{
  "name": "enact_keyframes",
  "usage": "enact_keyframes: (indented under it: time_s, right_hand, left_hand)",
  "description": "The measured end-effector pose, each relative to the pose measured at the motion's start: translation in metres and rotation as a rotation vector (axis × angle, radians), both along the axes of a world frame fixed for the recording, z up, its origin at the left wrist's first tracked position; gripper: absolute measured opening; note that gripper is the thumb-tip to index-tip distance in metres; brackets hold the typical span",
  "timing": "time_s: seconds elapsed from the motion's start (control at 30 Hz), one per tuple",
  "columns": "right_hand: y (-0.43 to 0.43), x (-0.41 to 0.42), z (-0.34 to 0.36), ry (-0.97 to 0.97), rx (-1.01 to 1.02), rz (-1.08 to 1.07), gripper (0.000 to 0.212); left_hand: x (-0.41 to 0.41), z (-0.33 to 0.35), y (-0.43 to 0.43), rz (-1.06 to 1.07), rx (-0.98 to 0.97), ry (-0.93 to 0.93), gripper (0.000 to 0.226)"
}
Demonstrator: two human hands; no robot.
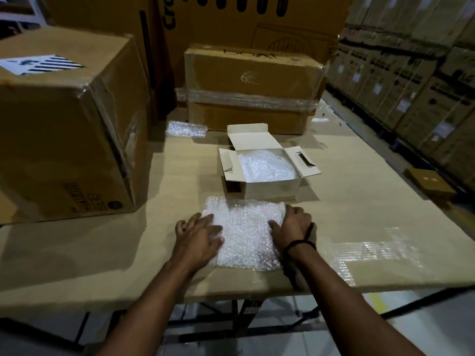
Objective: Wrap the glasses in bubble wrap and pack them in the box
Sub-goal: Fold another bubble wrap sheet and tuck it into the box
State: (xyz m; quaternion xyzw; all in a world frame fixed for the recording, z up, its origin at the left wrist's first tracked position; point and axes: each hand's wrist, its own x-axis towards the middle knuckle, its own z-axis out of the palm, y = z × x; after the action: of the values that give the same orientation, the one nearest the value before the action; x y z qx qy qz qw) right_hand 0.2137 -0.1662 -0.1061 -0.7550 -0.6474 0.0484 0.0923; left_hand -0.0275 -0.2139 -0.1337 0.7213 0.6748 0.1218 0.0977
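Observation:
A sheet of bubble wrap (pixel 244 232) lies flat on the cardboard-covered table (pixel 359 206) near its front edge. My left hand (pixel 199 236) rests on the sheet's left side with fingers spread. My right hand (pixel 293 226) presses flat on its right edge; a black band circles that wrist. Just behind the sheet stands a small white box (pixel 270 186) with its flaps open, and bubble-wrapped contents (pixel 264 167) fill it. No bare glass is visible.
A large cardboard carton (pixel 64 124) stands at the left. A taped carton (pixel 254 91) sits behind the white box. A spare piece of bubble wrap (pixel 186 128) lies at the back. A small brown box (pixel 430 183) sits at the right edge. Stacked cartons (pixel 411 73) line the right wall.

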Motion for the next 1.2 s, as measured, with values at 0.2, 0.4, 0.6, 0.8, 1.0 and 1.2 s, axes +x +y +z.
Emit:
enact_keyframes:
  time_s: [0.2, 0.4, 0.6, 0.8, 1.0, 1.2]
  right_hand:
    - [0.009, 0.016, 0.009, 0.234, -0.362, -0.144, 0.034]
    - [0.01, 0.027, 0.031, 0.668, -0.133, 0.082, 0.029]
    - [0.029, 0.048, 0.083, 0.898, -0.211, 0.293, 0.049]
    - [0.066, 0.051, 0.1, 0.647, -0.422, 0.453, 0.063]
    - [0.095, 0.076, 0.102, 0.71, -0.333, 0.403, 0.042]
    - [0.129, 0.092, 0.093, 0.813, -0.155, 0.376, 0.012]
  left_hand:
    - [0.007, 0.001, 0.0, -0.032, 0.004, 0.004, 0.055]
    - [0.021, 0.016, 0.007, -0.068, 0.129, -0.16, 0.067]
    - [0.045, 0.053, 0.044, -0.062, 0.086, -0.377, 0.107]
    - [0.066, 0.074, 0.078, -0.165, -0.131, -0.863, 0.064]
    - [0.076, 0.08, 0.099, 0.032, 0.053, -1.003, 0.017]
    - [0.083, 0.077, 0.124, 0.213, 0.131, -1.12, 0.019]
